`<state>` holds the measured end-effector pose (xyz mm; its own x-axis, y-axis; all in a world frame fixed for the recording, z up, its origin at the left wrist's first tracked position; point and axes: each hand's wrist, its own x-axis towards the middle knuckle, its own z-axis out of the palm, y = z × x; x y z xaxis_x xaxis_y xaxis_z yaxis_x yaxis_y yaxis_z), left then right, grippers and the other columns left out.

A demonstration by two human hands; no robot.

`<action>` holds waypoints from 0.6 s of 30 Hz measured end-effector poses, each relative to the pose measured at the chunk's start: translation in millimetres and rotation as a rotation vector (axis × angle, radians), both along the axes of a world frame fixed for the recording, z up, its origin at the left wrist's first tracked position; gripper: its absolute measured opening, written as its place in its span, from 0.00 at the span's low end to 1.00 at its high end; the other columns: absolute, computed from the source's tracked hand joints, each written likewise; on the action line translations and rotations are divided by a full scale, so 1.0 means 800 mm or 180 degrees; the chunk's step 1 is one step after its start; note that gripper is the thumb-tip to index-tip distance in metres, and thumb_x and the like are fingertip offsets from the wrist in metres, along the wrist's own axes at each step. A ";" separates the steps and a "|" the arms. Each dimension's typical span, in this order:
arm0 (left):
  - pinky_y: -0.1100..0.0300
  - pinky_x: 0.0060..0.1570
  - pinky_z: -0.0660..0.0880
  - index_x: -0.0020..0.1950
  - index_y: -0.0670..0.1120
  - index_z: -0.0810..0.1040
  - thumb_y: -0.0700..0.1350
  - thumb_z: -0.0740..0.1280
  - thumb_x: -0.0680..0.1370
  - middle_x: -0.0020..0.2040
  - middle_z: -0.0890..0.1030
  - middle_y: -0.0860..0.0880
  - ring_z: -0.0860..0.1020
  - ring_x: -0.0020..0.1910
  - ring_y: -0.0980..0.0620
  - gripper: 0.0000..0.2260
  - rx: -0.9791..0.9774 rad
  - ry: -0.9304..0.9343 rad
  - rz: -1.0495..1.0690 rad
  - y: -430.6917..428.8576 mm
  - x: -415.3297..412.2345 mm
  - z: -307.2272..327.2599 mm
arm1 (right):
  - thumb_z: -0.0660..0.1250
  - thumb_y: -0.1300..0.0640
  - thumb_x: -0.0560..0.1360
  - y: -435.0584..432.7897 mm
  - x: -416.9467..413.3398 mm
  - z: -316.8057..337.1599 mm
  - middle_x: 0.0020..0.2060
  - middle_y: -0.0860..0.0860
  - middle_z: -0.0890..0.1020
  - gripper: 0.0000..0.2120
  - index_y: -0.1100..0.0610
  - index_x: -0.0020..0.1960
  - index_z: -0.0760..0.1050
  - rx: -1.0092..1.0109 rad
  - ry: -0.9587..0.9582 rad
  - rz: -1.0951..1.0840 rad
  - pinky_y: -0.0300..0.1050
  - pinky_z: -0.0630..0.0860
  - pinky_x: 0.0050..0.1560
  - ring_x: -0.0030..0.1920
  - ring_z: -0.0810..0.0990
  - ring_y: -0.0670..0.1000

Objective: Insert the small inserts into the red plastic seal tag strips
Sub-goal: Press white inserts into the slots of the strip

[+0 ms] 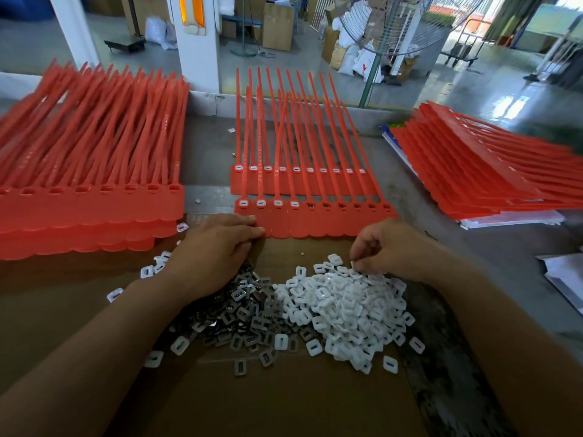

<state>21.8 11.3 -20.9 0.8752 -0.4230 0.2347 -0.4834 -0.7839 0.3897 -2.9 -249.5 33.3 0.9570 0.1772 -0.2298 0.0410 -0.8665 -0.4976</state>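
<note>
Red tag strips – smooth moulded plastic w/ a soft semi-gloss sheen. White inserts: glossy plastic, bright highlights. Grey inserts: thin metal, shiny in spots. Cardboard under both piles: matt brown, fibrous. Surface – grey, dull, scuffed, maybe metal. Paper sheets at right: white, matt.

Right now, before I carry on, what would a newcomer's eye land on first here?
The red seal tag strips dominate: two rows at centre, plus a thick left stack and right stack. In front, on cardboard, lie a heap of grey metal inserts and a heap of white inserts; the right hand pinches one, the left hand touches the near row.
</note>
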 end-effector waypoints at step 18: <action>0.56 0.68 0.60 0.64 0.51 0.74 0.43 0.60 0.78 0.67 0.71 0.53 0.66 0.67 0.53 0.15 -0.0043 0.0036 0.0044 0.000 -0.003 0.001 | 0.69 0.56 0.72 0.016 0.026 0.002 0.27 0.45 0.79 0.08 0.47 0.35 0.77 0.1064 -0.0942 -0.0391 0.40 0.75 0.35 0.29 0.76 0.39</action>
<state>19.7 11.5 -20.2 0.8835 -0.4078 0.2304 -0.4681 -0.7851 0.4057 18.0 -236.7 34.7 0.9913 0.0763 0.1069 0.1304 -0.6677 -0.7329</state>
